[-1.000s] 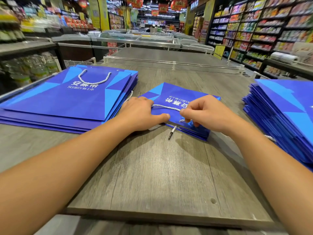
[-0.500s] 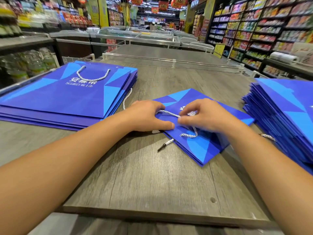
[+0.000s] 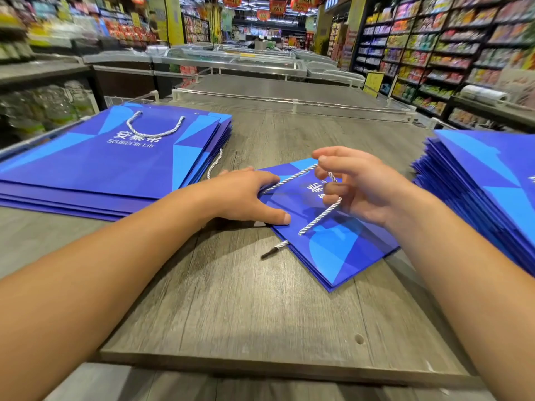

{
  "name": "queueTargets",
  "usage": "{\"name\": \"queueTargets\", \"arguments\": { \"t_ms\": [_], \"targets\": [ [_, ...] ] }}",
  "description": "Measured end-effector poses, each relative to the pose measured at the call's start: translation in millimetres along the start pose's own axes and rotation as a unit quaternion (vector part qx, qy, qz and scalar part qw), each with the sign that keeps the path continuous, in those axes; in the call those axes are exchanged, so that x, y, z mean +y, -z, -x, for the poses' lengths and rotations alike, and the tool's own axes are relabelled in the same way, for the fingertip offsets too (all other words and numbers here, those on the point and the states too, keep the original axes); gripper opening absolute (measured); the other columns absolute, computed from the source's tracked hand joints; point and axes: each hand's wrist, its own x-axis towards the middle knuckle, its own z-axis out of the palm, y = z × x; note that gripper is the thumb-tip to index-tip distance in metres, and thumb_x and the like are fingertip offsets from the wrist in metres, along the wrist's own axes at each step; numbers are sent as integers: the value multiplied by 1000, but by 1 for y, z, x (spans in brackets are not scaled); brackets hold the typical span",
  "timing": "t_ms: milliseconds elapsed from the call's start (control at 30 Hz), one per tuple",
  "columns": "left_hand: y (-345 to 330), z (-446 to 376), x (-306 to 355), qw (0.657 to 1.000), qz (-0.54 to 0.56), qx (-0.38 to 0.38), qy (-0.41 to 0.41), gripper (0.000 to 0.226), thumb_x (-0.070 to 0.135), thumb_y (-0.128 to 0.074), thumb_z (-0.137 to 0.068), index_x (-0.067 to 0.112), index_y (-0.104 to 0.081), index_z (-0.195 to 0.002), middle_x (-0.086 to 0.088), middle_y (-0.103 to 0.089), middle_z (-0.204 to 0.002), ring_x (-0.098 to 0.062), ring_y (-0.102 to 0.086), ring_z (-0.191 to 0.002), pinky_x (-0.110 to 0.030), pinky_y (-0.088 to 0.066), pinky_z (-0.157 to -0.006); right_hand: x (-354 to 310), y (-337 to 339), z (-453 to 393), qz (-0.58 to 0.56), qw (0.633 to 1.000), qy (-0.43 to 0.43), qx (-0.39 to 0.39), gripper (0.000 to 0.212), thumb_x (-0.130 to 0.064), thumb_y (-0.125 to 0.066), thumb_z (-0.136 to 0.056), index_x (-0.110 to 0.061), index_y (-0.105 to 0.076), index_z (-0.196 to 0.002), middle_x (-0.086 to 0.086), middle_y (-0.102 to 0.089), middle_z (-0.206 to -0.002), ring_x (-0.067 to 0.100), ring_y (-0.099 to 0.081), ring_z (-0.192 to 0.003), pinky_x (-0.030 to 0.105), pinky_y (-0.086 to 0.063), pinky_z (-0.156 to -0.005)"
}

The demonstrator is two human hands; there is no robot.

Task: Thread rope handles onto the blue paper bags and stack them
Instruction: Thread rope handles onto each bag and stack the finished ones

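Bag (image 3: 333, 244) flat, blue, rope (image 3: 320, 217) white-twisted

Two hands: left hand (image 3: 246, 195), right hand (image 3: 359, 186). One table (image 3: 260, 308). Three groups of blue bags: one left stack (image 3: 95, 166), one right stack (image 3: 486, 186), one middle bag (image 3: 333, 238) lying alone, or maybe a few flat layers; its edge doesn't settle that. Bags per stack can't be counted: the left shows several layers, the right many more. Rope handles: three pieces clearly seen. One top rope (image 3: 155, 130) on the left stack, one side rope (image 3: 215, 163) poking out at that stack's right edge, one held rope (image 3: 318, 218) on the middle bag. One loose rope tip (image 3: 273, 250) at that bag's near edge; can't tell whether it is a separate piece.
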Motion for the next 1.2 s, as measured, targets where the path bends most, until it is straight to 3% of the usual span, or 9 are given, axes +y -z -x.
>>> {"name": "queueTargets", "arguments": {
  "t_ms": [167,333,600,733,867,933,1033,1100,1200],
  "targets": [
    [0,-1,2,1000,-10,-6,-14,78,71,-63,-76,28,-43,-138,5,-47,-140,-19,-31,-137,-46,-24,-115,-1,7,-7,-1,997,0,76,14,-2,-62,-89,-11,-65,-99,7,-68,-79,9,-33,-45,17,-28,-38],
    [0,-2,5,999,-25,-4,-23,79,65,-60,-81,24,-39,-145,7,-36,-152,-17,-16,-147,-48,-15,-119,-1,18,-12,329,926,145,113,16,-1,-62,-84,-16,-66,-80,1,-73,-69,6,-46,-43,22,-37,-42],
    [-2,-1,7,999,-39,0,-25,79,66,-57,-83,23,-38,-147,5,-35,-153,-15,-21,-144,-49,-15,-118,22,26,-29,385,900,164,126,24,-4,-64,-86,-26,-67,-79,-9,-67,-72,-1,-56,-58,23,-41,-62],
    [-4,-2,1,999,-36,1,-22,82,71,-51,-84,28,-32,-151,6,-28,-158,-15,-20,-146,-47,-18,-118,26,24,-33,404,886,166,156,21,-14,-65,-88,-25,-70,-106,-12,-68,-97,9,-64,-84,25,-48,-83],
    [-5,-7,0,998,-45,31,12,72,76,-48,-82,28,-50,-135,5,-52,-135,-21,-41,-133,-45,-33,-109,19,25,-31,410,879,149,193,15,-24,-63,-88,-29,-70,-100,-20,-65,-89,9,-61,-83,28,-48,-85],
    [-6,-9,-4,994,-61,55,68,62,81,-41,-80,29,-57,-109,3,-57,-115,-23,-48,-121,-47,-35,-101,17,27,-30,427,870,143,202,10,-26,-63,-88,-29,-70,-95,-17,-66,-87,12,-61,-89,29,-47,-87],
    [-7,-9,-8,987,-52,69,133,59,83,-30,-81,27,-45,-81,0,-53,-99,-27,-45,-116,-49,-34,-98,13,32,-28,475,841,105,238,21,-34,-61,-87,-26,-69,-104,-6,-70,-103,21,-60,-109,31,-44,-89],
    [-9,-9,-10,988,-37,66,135,65,82,-28,-83,29,-55,-110,-2,-57,-124,-29,-36,-131,-51,-29,-102,13,39,-29,540,806,11,241,49,-46,-56,-86,-20,-59,-127,5,-66,-120,30,-51,-124,36,-41,-95],
    [-10,-5,-8,993,-29,59,97,77,79,-36,-84,42,-24,-151,11,-37,-154,-27,-20,-143,-49,-22,-106,17,45,-28,592,772,-92,213,64,-56,-50,-87,-13,-47,-134,13,-56,-134,37,-46,-127,41,-40,-102]
  ]
}}
